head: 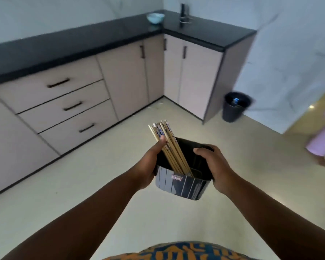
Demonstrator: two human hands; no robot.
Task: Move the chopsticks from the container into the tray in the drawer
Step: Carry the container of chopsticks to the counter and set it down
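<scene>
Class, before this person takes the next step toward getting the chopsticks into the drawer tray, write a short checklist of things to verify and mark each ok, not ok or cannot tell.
1. Dark rectangular container held firmly: left hand and right hand grip opposite sides. Ok.
2. Bundle of wooden chopsticks secure: inside the container, leaning against the left thumb. Ok.
3. A drawer open: all three beige drawers are shut. Not ok.
4. Tray visible: none in sight. Cannot tell.
5. A hand free for the black drawer handle: both occupied. Not ok.
</scene>
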